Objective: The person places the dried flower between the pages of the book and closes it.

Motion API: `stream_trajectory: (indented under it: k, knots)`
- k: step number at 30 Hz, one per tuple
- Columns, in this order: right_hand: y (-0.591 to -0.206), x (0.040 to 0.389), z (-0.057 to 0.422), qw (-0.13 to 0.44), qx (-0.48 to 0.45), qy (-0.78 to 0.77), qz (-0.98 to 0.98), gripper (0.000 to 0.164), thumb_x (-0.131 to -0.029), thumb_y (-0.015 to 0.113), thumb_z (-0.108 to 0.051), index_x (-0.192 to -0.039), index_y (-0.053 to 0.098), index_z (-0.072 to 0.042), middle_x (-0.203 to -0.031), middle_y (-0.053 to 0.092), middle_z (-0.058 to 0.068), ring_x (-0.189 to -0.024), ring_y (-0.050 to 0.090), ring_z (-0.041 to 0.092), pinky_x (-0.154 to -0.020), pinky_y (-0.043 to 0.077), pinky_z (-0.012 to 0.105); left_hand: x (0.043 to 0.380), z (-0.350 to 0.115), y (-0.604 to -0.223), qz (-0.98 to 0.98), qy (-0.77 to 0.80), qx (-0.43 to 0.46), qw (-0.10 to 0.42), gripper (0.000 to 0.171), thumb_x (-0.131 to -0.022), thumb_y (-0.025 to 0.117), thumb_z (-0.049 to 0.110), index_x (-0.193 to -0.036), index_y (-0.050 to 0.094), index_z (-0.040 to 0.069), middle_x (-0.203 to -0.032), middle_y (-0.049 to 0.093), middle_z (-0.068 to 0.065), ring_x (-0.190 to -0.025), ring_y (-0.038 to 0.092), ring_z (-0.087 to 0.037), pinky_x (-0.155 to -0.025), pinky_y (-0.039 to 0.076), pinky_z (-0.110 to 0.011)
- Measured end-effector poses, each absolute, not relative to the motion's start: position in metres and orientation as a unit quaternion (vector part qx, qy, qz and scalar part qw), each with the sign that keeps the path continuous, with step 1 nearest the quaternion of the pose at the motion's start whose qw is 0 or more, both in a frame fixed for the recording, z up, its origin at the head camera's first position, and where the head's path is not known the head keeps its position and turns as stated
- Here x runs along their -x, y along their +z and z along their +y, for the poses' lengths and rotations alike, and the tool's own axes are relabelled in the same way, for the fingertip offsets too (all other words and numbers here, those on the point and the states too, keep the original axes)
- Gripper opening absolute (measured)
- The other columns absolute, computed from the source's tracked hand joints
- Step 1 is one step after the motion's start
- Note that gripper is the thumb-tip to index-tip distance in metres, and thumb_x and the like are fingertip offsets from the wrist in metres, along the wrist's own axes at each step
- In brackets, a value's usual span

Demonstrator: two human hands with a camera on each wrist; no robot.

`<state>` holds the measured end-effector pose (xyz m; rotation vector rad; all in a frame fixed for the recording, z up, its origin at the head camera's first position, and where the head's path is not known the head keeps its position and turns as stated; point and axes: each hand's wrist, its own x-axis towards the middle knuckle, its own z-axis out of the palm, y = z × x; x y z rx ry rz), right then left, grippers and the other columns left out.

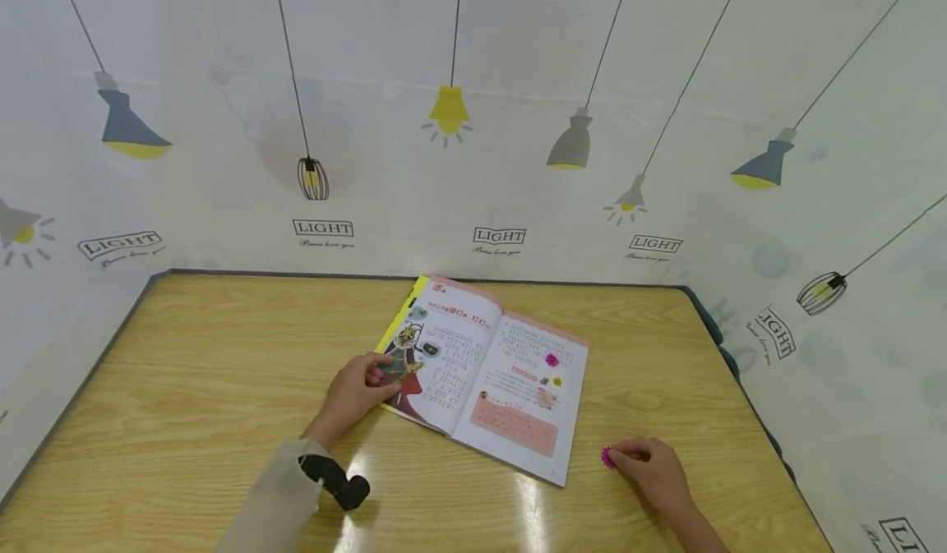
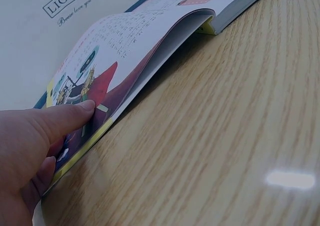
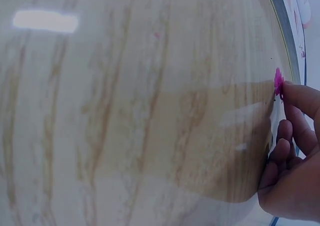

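An open book [image 1: 473, 372] with printed text and pictures lies on the table. My left hand [image 1: 357, 393] grips its left edge; in the left wrist view the thumb [image 2: 75, 117] lies on the illustrated page, with the other fingers at and partly behind the edge. That side bows upward toward the spine. To the right of the book, my right hand [image 1: 654, 472] pinches a small magenta flower-shaped piece [image 1: 607, 457] between thumb and fingertips, close to the tabletop. The same flower piece [image 3: 278, 81] shows edge-on in the right wrist view. A similar magenta flower [image 1: 552, 360] is on the right page.
The wooden table [image 1: 222, 356] has a dark edge, and a white backdrop [image 1: 370, 109] printed with lamps stands behind and beside it. A black strap with a camera [image 1: 348, 487] sits on the left wrist. Light glares off the front of the tabletop.
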<state>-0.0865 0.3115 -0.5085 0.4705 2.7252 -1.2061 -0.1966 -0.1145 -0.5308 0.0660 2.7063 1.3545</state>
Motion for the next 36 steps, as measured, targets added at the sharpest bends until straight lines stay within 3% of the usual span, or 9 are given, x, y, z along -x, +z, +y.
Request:
stream_trajectory:
  k: [8, 36]
  knots:
    - [-0.509, 0.093, 0.315, 0.069, -0.153, -0.401, 0.901, 0.029, -0.080, 0.071, -0.024, -0.090, 0.068, 0.003, -0.082, 0.063, 0.003, -0.074, 0.052, 0.013, -0.062, 0.043, 0.024, 0.197, -0.114, -0.530, 0.894, 0.444, -0.020, 0.059, 0.043, -0.077, 0.074, 0.019, -0.115, 0.060, 0.005, -0.091, 0.052, -0.006, -0.079, 0.048, -0.018, -0.070, 0.041, -0.032]
    - [-0.486, 0.123, 0.283, 0.044, -0.095, -0.384, 0.917, 0.021, -0.079, 0.072, -0.019, -0.086, 0.069, 0.001, -0.079, 0.061, 0.003, -0.072, 0.049, 0.015, -0.062, 0.040, 0.028, 0.197, -0.115, -0.532, 0.892, 0.447, -0.026, 0.060, 0.043, -0.078, 0.074, 0.020, -0.115, 0.060, 0.004, -0.091, 0.052, -0.006, -0.079, 0.049, -0.017, -0.070, 0.041, -0.032]
